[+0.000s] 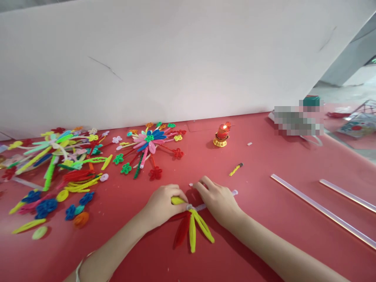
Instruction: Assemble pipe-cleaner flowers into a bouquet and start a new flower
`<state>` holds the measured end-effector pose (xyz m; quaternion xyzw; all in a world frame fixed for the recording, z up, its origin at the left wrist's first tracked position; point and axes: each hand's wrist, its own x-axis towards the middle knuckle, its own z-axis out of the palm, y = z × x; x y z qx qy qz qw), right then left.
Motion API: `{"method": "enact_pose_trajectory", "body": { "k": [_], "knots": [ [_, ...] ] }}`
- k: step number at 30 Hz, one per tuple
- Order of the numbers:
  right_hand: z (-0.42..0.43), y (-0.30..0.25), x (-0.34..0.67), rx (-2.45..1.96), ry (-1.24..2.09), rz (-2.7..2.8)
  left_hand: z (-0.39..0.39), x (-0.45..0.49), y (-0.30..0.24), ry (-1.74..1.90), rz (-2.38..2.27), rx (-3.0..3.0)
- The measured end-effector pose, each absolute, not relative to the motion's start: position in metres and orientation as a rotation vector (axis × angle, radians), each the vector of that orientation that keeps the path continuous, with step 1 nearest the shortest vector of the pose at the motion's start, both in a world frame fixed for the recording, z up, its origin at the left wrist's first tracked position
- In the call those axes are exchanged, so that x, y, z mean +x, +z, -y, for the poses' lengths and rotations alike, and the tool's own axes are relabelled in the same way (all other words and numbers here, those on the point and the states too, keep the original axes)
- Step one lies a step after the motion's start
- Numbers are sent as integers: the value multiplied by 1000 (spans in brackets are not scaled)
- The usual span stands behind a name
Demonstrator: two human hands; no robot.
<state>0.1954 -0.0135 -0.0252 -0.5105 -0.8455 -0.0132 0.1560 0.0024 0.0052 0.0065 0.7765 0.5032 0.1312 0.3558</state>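
Note:
A pipe-cleaner flower (192,231) with yellow and red looped petals lies low in the middle of the head view. My left hand (166,203) is closed on it, pinching a yellow petal (177,200) close to the pale centre. A pale stick (201,206) runs from that centre under my right hand (219,199), and a pale end shows beyond the knuckles. My right fingers are curled over the stick, their grip partly hidden. A small whitish bit (190,185) sits at the right fingertips; whether they hold it I cannot tell.
Left of my hands lie finished-looking pipe-cleaner flowers (149,138) and loose coloured pieces (47,207). A lit red candle (223,132) stands on a gold base near the white wall. A yellow twisted piece (235,170) and two clear rods (320,209) lie to the right.

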Motion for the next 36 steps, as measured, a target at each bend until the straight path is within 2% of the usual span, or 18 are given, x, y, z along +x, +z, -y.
{"method": "enact_pose_trajectory", "body": {
  "k": [36],
  "knots": [
    [10, -31, 198, -1449, -28, 2360, -3, 2, 15, 324, -1293, 1842]
  ]
}}
